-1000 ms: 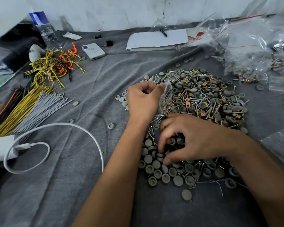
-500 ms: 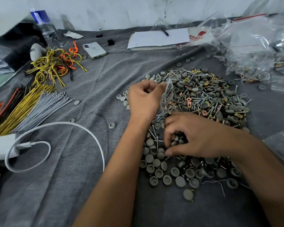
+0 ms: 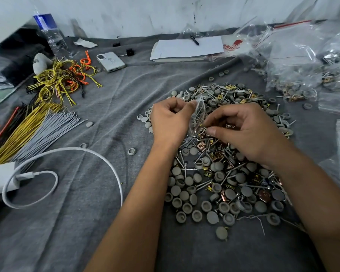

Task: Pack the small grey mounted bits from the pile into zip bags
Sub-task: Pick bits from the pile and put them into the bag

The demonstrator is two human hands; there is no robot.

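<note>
A big pile (image 3: 220,185) of small grey round caps, screws and brass clips lies on the grey cloth in the middle. My left hand (image 3: 169,122) pinches the rim of a small clear zip bag (image 3: 198,114) that holds some screws and hangs over the pile. My right hand (image 3: 243,132) is raised beside the bag, its fingers and thumb curled and pinching small bits at the bag's mouth; what exactly it holds is hard to make out.
Filled and empty zip bags (image 3: 294,61) lie at the far right. Bundles of yellow, grey and orange ties (image 3: 37,126) lie left, with a white charger cable (image 3: 67,154). A phone (image 3: 111,61), a notepad (image 3: 186,49) and a water bottle (image 3: 49,34) stand at the back.
My right hand has lifted out of the near part of the pile and moved up to the bag's mouth. My left hand has kept holding the bag.
</note>
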